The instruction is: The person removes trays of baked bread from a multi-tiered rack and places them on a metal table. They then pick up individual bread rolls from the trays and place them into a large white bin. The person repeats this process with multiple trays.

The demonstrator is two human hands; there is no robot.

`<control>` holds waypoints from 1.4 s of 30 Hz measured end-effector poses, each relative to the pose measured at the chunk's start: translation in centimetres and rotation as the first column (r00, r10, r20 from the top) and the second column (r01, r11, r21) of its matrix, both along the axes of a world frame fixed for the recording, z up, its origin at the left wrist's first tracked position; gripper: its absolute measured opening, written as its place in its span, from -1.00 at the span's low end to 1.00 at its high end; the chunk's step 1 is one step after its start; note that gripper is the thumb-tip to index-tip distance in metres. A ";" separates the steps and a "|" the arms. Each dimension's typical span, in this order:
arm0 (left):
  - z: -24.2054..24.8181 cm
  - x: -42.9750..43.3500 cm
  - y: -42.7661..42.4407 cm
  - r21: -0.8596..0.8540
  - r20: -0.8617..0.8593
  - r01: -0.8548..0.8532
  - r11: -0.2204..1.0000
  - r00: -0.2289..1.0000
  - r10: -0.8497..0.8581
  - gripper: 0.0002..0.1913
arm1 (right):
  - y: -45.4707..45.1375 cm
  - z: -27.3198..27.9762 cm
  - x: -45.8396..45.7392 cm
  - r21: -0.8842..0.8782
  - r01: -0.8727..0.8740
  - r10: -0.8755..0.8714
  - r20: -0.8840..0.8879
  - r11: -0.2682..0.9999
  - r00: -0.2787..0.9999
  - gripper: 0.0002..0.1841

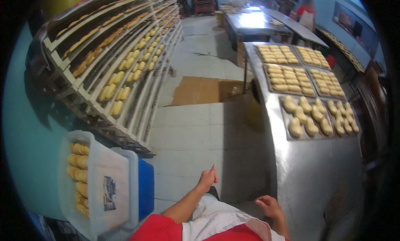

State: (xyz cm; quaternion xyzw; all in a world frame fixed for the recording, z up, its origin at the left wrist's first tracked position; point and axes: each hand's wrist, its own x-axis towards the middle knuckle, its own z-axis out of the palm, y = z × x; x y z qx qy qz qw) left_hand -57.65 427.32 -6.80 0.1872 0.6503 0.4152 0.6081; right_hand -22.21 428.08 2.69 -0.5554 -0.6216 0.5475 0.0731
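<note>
My left hand (208, 179) hangs over the tiled floor in front of my white apron (215, 214). One digit sticks out, the other fingers are curled, and no object shows in it. Close to the edge of the steel table (312, 172) on my right is my right hand (269, 206), its fingers loosely bent, thumb apart, nothing seen in it. Baking trays (289, 135) rest on that table. Nearer ones carry pale, pinched-waist dough pieces (300, 114); farther ones carry rows of oblong dough pieces (290, 79).
To the left, a tall rack (93, 98) holds trays of bread and dough. A plastic tub (109, 178) of flat round baked pieces (82, 175) stands by a blue bin (146, 186). Cardboard (195, 91) lies on the floor. Two people (239, 0) (306, 14) are near the far tables.
</note>
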 end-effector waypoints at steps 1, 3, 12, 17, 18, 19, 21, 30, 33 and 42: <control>1.4 -1.9 1.7 0.055 0.069 0.022 0.998 0.997 -0.026 -0.36 | 2.2 1.0 -3.8 0.109 -0.109 0.116 -0.059 0.988 0.992 -0.77; 3.7 -4.4 4.9 0.144 0.201 0.034 0.989 0.978 -0.063 -0.22 | 6.5 3.1 -10.6 0.217 -0.020 0.066 -0.207 0.976 0.976 -0.77; 3.8 -12.9 25.0 0.154 0.901 -0.101 0.983 0.424 -0.097 -0.09 | 27.3 4.1 -35.1 0.799 -0.230 0.570 -0.165 0.556 0.805 -0.21; 13.9 -28.3 38.2 0.339 0.802 -0.067 0.938 0.542 -0.251 -0.34 | 45.9 2.2 -44.6 0.801 -0.325 0.483 0.051 0.502 0.874 -0.25; 16.3 -32.0 39.9 0.261 0.553 0.028 0.965 0.815 -0.174 -0.41 | 49.3 2.2 -46.5 0.700 -0.325 0.446 0.009 0.636 0.895 -0.27; 18.3 -35.0 41.1 0.327 0.512 -0.055 0.944 0.849 -0.127 -0.43 | 53.2 2.6 -48.1 0.497 -0.583 0.524 0.270 0.643 0.808 -0.38; 20.6 -40.8 43.7 0.351 0.282 -0.194 0.916 0.955 0.094 -0.53 | 60.1 3.8 -51.2 0.560 -0.597 0.612 0.190 0.575 0.768 -0.44; 12.0 -59.3 57.1 0.181 0.179 -0.619 0.764 0.785 0.593 -0.43 | 84.2 5.2 -73.3 0.474 -0.602 0.690 -0.017 0.643 0.724 -0.50; 11.8 -65.3 64.3 0.107 0.303 -0.589 0.801 0.786 0.538 -0.39 | 89.8 3.0 -78.3 0.321 -0.659 0.683 0.049 0.680 0.729 -0.50; 18.3 -84.8 90.9 0.247 0.126 -0.477 0.844 0.879 0.460 -0.59 | 108.7 -3.2 -79.9 0.172 -0.276 0.249 0.166 0.945 0.954 -0.52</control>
